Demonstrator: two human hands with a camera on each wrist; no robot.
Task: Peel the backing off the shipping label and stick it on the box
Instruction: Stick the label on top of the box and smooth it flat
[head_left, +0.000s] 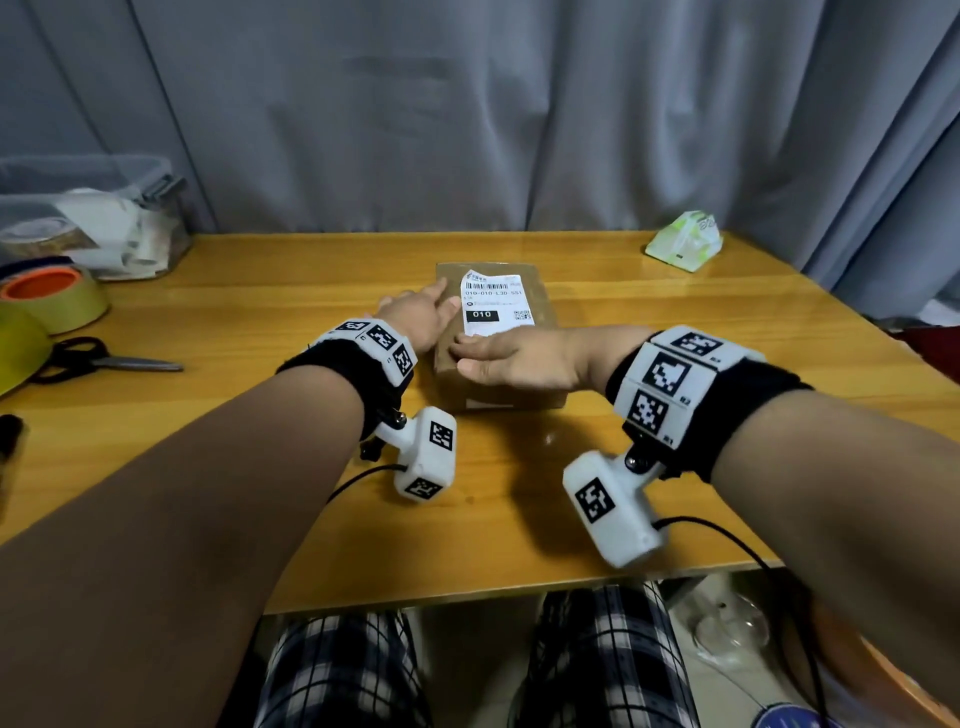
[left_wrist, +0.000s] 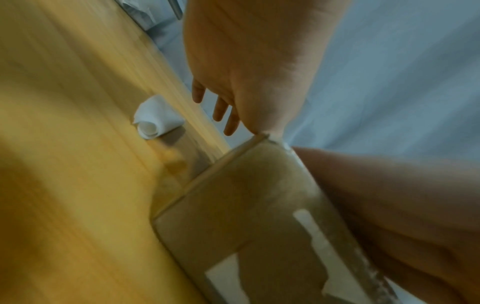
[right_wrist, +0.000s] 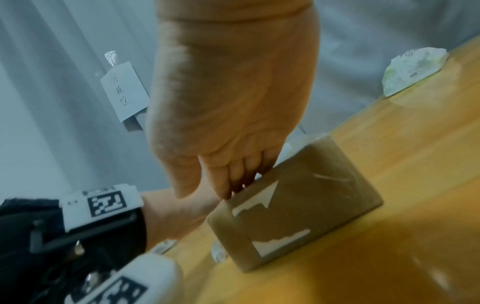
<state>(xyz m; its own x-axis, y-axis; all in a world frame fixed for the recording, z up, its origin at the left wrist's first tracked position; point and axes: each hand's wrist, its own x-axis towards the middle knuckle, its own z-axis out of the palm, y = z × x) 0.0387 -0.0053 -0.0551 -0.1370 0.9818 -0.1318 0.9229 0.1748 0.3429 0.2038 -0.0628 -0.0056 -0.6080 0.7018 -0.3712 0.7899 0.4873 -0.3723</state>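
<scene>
A brown cardboard box (head_left: 540, 306) lies in the middle of the wooden table (head_left: 675, 415). A white shipping label (head_left: 493, 306) with a barcode lies flat on its top. My left hand (head_left: 423, 312) rests with straight fingers on the box's left side, beside the label. My right hand (head_left: 511, 356) lies flat across the near part of the top, fingertips at the label's near edge. In the right wrist view, its fingers (right_wrist: 233, 176) press on the box (right_wrist: 311, 197), whose side bears torn white label scraps. The left wrist view shows straight fingers (left_wrist: 221, 109) above the box (left_wrist: 233, 205).
Scissors (head_left: 109, 358), tape rolls (head_left: 57, 299) and a clear plastic container (head_left: 88, 218) sit at the table's left. A green-white tissue pack (head_left: 685, 239) lies at the back right. A curled white paper (left_wrist: 155, 119) lies near the far edge. Grey curtains hang behind.
</scene>
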